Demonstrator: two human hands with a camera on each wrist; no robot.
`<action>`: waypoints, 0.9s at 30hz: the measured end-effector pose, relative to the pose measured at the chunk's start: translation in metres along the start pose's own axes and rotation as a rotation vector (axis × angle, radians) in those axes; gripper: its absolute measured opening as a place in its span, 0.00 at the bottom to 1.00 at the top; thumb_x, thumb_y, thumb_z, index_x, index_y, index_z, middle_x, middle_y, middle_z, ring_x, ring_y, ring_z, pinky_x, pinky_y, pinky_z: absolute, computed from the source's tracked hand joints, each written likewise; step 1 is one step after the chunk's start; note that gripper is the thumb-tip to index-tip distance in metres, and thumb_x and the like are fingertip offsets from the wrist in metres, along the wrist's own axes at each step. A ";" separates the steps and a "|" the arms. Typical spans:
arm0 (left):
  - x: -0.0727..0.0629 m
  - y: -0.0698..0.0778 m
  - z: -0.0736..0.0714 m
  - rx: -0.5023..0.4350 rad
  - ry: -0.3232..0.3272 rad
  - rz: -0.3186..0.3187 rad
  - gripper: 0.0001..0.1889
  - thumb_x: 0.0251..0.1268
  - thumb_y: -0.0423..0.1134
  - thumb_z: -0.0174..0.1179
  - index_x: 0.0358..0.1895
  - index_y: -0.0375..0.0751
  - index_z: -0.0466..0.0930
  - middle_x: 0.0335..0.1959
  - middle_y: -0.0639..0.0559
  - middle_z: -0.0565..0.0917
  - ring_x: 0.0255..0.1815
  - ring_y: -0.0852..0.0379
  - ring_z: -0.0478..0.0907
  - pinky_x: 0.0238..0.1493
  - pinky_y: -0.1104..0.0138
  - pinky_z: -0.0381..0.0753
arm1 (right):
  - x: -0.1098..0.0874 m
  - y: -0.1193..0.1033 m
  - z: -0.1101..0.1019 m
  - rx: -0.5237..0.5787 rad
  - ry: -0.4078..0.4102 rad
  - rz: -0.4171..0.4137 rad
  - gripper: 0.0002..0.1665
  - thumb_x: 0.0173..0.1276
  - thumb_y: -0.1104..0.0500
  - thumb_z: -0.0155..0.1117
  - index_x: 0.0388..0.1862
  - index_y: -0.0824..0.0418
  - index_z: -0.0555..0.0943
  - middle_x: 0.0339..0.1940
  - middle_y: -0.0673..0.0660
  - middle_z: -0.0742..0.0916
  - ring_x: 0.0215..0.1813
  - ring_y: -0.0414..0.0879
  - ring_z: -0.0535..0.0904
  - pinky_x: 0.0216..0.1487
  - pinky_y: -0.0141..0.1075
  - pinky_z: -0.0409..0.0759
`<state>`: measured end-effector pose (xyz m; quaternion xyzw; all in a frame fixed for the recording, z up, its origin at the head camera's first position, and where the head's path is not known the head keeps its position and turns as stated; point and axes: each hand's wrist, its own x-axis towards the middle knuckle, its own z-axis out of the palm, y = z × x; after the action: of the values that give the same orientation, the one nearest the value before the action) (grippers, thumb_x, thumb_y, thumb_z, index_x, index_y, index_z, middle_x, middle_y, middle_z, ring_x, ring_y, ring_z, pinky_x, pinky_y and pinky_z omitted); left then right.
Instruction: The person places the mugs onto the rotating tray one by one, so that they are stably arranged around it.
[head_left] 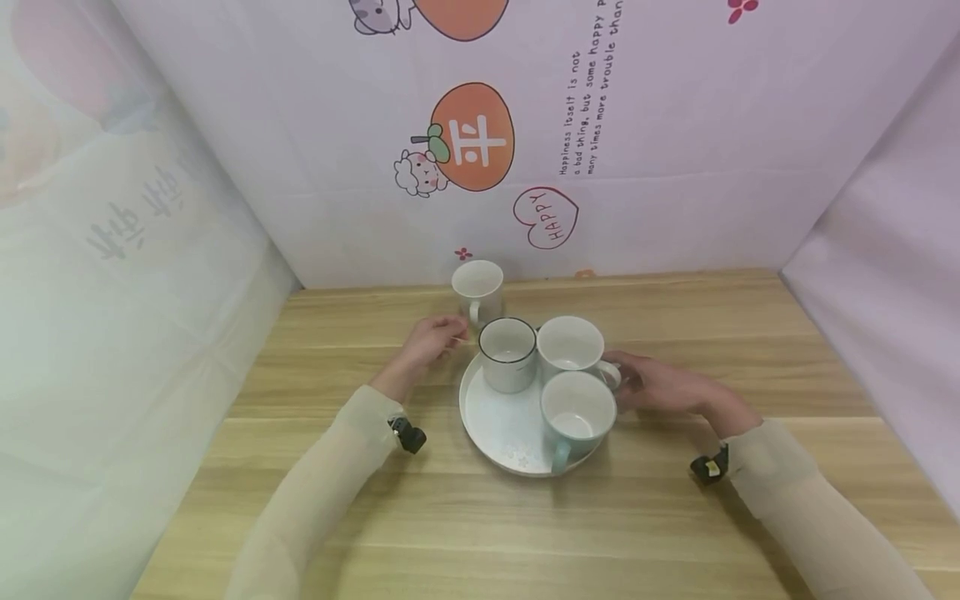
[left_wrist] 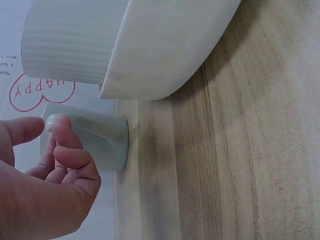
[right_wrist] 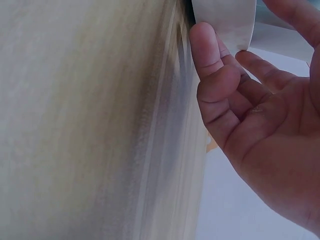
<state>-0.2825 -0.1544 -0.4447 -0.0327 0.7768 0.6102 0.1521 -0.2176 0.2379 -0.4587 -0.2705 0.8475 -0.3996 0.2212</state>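
In the head view, a white mug stands on the table behind the tray, its handle toward me. My left hand is just left of this handle; in the left wrist view its fingers are loosely curled, with thumb and index finger apart beside the handle. A round white tray carries a dark-rimmed mug, a white mug and a pale blue-green mug. At the tray's right side is my right hand, fingertips at the tray wall, thumb raised apart from them.
The wooden table ends at a printed white cloth backdrop. White cloth also hangs along the left and right sides. Small black cameras are strapped to both wrists.
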 end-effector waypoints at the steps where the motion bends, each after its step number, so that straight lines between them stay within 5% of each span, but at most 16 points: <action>1: 0.002 0.000 0.001 -0.012 0.003 -0.003 0.19 0.74 0.46 0.58 0.58 0.38 0.79 0.41 0.53 0.83 0.38 0.60 0.77 0.37 0.67 0.72 | 0.000 0.000 0.000 0.000 -0.001 -0.004 0.45 0.66 0.57 0.71 0.77 0.60 0.59 0.50 0.62 0.85 0.49 0.49 0.85 0.45 0.36 0.83; 8: 0.010 0.000 0.005 -0.046 0.018 -0.005 0.18 0.75 0.43 0.56 0.61 0.36 0.77 0.48 0.44 0.83 0.41 0.56 0.77 0.37 0.68 0.73 | 0.000 0.002 0.001 0.003 0.002 -0.021 0.45 0.66 0.58 0.71 0.76 0.61 0.59 0.50 0.63 0.85 0.50 0.48 0.85 0.47 0.35 0.82; 12: 0.014 0.002 0.006 -0.053 0.026 -0.019 0.18 0.76 0.42 0.54 0.60 0.35 0.77 0.46 0.46 0.82 0.43 0.55 0.78 0.43 0.65 0.75 | 0.001 0.002 0.001 -0.002 0.003 -0.028 0.44 0.66 0.57 0.71 0.76 0.61 0.60 0.51 0.63 0.85 0.50 0.48 0.85 0.48 0.35 0.82; 27: 0.022 0.004 0.008 -0.098 -0.010 0.009 0.17 0.78 0.37 0.51 0.60 0.29 0.76 0.39 0.48 0.78 0.35 0.61 0.74 0.36 0.70 0.72 | 0.000 0.001 0.001 0.010 0.006 0.027 0.46 0.63 0.55 0.73 0.77 0.56 0.61 0.53 0.61 0.85 0.52 0.50 0.83 0.51 0.34 0.80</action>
<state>-0.3026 -0.1430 -0.4485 -0.0338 0.7453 0.6484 0.1514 -0.2176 0.2377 -0.4599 -0.2568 0.8497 -0.4016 0.2254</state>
